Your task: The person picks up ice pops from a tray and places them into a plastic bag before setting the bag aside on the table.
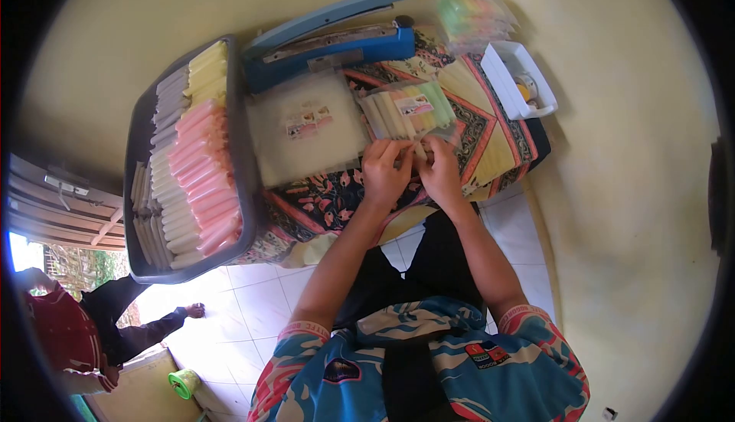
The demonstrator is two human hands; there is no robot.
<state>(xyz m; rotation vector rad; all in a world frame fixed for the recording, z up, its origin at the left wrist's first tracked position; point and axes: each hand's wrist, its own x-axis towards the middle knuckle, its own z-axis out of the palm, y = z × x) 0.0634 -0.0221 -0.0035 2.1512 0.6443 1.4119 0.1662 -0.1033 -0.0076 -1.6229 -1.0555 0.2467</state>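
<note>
A clear plastic bag (442,112) with a row of pale, green, yellow and pink sticks and a printed label lies on the patterned cloth. My left hand (386,171) and my right hand (440,171) meet at its near edge, fingers bent and pinching the plastic close together. Exactly what lies between the fingertips is partly hidden. To the left of my hands is a stack of flat clear bags (310,150) with printed labels. Behind the bags stands a blue impulse sealer (329,50), its long arm raised.
A dark grey tub (249,227) of wrapped white, pink, yellow and grey sticks stands left. At the back right are filled packets (476,20) and a white box (511,77) holding small items. Another person (73,330) is at lower left, near a green bucket (184,383).
</note>
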